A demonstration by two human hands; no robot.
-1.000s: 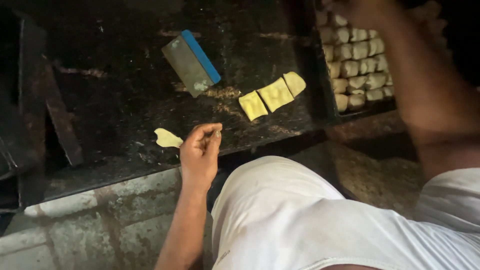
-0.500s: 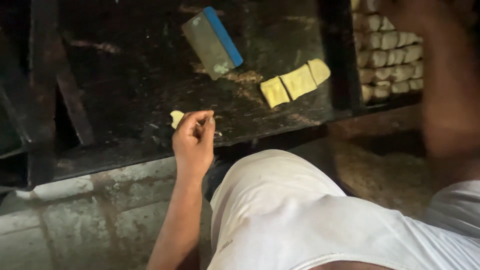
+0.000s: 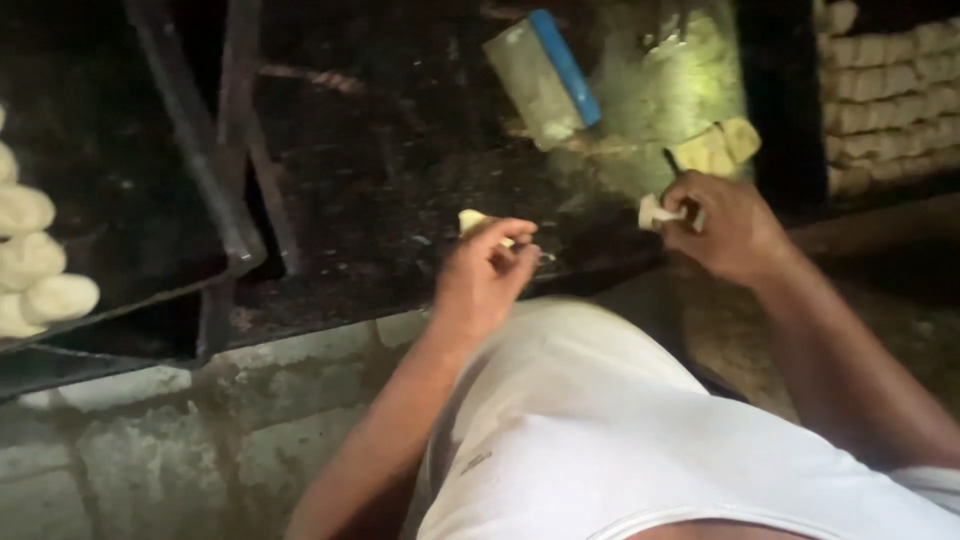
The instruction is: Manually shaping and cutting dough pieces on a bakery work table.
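My right hand pinches a small pale dough piece between thumb and fingertips, fingers curled tight around it at the front edge of the dark worktop. My left hand is loosely curled, fingertips close together just beside a second pale scrap of dough, which lies on the worktop; I cannot tell if I grip it. Just above my right hand lie flat yellowish cut dough squares. Farther up rests a scraper with a blue handle. Rows of dough pieces fill a tray at right; rounded dough balls sit at left.
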